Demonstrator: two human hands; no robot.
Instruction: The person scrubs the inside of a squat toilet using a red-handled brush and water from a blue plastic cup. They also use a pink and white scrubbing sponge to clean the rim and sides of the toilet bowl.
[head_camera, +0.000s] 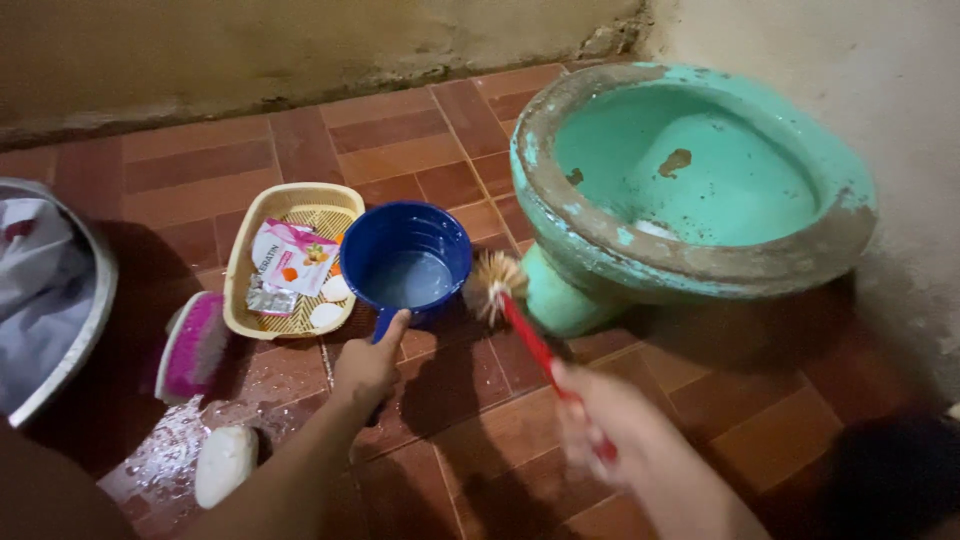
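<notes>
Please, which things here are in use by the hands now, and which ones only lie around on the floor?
In use:
- left hand gripping blue dipper
- right hand holding red-handled brush
- green toilet bowl, nearest the brush

Lying about:
- yellow basket with sachets
- pink scrub brush
- white soap bar
- metal basin of cloth

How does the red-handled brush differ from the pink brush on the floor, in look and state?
The red-handled brush is long and thin with a round tan bristle head; the pink brush is short and chunky. The red-handled brush is held in the right hand, its head by the toilet base; the pink brush lies untouched on the wet tiles. Both are cleaning brushes.
</notes>
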